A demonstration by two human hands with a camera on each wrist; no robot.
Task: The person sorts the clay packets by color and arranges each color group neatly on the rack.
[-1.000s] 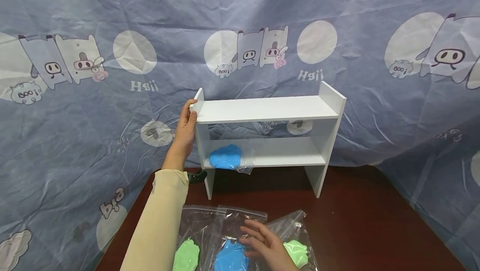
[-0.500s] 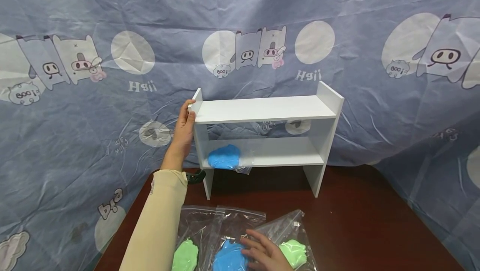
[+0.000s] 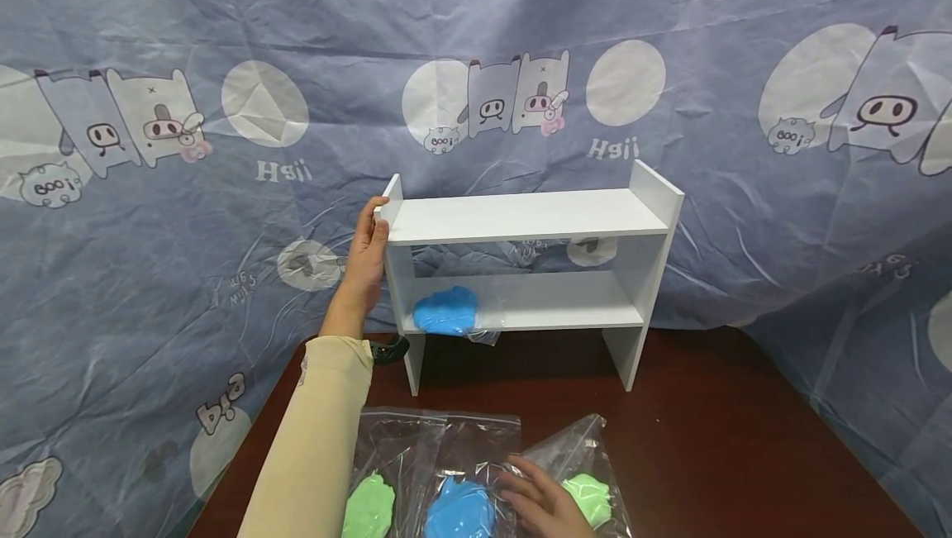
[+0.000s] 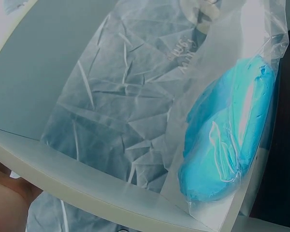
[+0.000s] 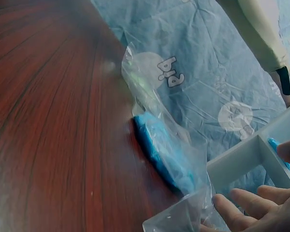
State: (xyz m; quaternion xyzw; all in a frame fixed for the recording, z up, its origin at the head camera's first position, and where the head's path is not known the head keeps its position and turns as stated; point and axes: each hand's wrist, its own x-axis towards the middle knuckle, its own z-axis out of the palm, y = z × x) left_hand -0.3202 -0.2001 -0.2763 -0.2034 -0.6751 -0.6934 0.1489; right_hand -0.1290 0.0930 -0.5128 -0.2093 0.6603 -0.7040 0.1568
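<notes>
My left hand (image 3: 366, 253) grips the left side panel of a white two-tier shelf (image 3: 528, 216), thumb in front. In the left wrist view, part of this hand (image 4: 9, 193) shows behind the panel's pale edge. A clear zip bag with a blue lump (image 3: 446, 311) lies on the lower tier at the left, overhanging the front. My right hand (image 3: 546, 501) has its fingers apart, right beside a second bag with a blue lump (image 3: 459, 510) on the table. In the right wrist view, the fingertips are at that bag's clear edge (image 5: 179, 212), thumb apart.
Bags with green lumps lie on either side: one green lump (image 3: 369, 507) at the left, another (image 3: 589, 498) at the right, partly behind my right hand. The shelf stands on a dark red-brown table (image 3: 714, 422). A printed blue cloth (image 3: 335, 50) hangs behind.
My right hand first dips slightly, then shifts a little right, off the blue lump on the table. That bag's right edge sits slightly further left. My left hand stays on the shelf.
</notes>
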